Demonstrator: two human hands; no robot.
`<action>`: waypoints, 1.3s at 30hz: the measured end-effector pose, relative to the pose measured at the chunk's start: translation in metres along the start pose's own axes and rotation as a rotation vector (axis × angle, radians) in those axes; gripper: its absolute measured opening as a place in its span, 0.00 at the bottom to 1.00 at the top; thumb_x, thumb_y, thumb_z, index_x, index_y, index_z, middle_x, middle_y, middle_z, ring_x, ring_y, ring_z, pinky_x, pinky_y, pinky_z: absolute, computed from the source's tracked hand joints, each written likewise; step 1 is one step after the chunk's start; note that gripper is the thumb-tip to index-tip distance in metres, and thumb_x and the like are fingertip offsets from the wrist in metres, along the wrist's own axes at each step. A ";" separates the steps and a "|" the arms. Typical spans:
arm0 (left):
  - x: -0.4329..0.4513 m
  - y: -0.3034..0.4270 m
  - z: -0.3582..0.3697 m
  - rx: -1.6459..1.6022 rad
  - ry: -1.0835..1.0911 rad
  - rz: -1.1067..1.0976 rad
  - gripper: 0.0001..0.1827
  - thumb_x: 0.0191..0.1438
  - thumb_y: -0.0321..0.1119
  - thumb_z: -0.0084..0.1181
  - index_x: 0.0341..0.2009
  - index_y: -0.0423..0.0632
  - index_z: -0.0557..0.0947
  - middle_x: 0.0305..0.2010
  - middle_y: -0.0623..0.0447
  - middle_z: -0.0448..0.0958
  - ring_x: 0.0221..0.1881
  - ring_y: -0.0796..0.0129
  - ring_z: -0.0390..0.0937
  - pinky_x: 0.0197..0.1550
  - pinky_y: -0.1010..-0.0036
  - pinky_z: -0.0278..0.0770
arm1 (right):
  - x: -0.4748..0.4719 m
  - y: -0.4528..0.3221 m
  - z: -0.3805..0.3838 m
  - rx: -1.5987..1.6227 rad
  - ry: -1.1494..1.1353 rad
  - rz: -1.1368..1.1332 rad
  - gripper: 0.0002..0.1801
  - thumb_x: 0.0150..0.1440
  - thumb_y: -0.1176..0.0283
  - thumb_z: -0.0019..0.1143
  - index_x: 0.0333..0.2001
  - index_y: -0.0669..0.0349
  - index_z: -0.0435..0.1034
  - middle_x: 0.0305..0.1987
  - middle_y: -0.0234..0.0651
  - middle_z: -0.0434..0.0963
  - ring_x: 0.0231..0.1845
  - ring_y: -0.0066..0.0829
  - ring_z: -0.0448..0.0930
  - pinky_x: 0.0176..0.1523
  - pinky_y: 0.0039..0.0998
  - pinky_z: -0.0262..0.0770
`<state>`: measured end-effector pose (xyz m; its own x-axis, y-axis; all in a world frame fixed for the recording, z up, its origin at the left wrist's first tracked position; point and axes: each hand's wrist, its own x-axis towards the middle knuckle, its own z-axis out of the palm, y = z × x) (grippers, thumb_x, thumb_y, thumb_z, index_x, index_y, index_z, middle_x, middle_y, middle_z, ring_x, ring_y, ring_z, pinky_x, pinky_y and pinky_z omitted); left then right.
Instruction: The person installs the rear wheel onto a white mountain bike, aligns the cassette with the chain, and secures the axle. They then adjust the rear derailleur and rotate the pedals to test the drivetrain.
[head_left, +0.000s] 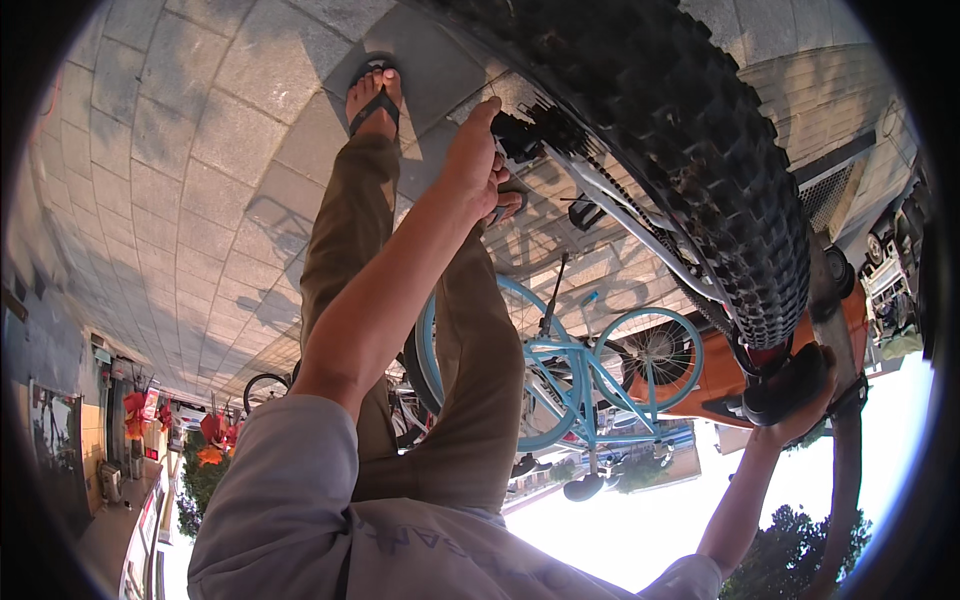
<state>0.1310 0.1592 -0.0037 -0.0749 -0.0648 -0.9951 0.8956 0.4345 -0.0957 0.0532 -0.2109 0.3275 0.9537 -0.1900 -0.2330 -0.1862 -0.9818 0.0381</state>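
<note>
A mountain bike with a knobby rear tyre (697, 150) stands close on my right. My left hand (474, 161) is at its rear hub, thumb extended and fingers curled around the black rear derailleur (516, 136). The fingers' exact hold is partly hidden. Beside it are the rear sprockets (559, 131), with the chain (622, 176) running along the silver chainstay (637, 232). My right hand (814, 397) grips the bike's black saddle (784, 390) from its far side. A black pedal (585, 213) hangs beyond the chainstay.
A light-blue bicycle (585, 375) stands behind my legs, near an orange car (806, 337). A curved brown post (846, 450) rises beside the saddle. My feet, in flip-flops (386, 105), are on stone paving (240, 142). A metal grate (829, 195) lies beyond the tyre.
</note>
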 end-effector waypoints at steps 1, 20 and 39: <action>0.005 -0.002 -0.001 -0.016 -0.013 -0.001 0.24 0.56 0.55 0.61 0.47 0.52 0.74 0.35 0.54 0.60 0.41 0.59 0.59 0.48 0.48 0.66 | -0.002 0.004 -0.001 -0.024 -0.014 -0.011 0.29 0.62 0.59 0.60 0.60 0.69 0.69 0.56 0.45 0.79 0.56 0.45 0.82 0.59 0.41 0.78; 0.021 -0.005 0.007 -0.035 -0.083 -0.134 0.19 0.60 0.51 0.66 0.26 0.55 0.75 0.20 0.62 0.61 0.25 0.72 0.55 0.35 0.70 0.60 | -0.019 0.022 0.000 0.032 0.012 0.092 0.28 0.63 0.62 0.60 0.61 0.69 0.69 0.57 0.45 0.80 0.57 0.43 0.82 0.60 0.39 0.79; -0.031 0.033 0.035 -0.056 0.067 -0.179 0.13 0.60 0.47 0.69 0.29 0.59 0.81 0.23 0.65 0.68 0.25 0.76 0.60 0.34 0.73 0.57 | -0.006 0.018 -0.005 -0.126 -0.021 -0.035 0.27 0.61 0.61 0.61 0.59 0.67 0.71 0.58 0.45 0.81 0.58 0.45 0.83 0.64 0.42 0.78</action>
<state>0.1780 0.1444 0.0253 -0.2613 -0.0859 -0.9614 0.8396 0.4712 -0.2703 0.0450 -0.2272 0.3343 0.9537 -0.1562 -0.2570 -0.1200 -0.9812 0.1511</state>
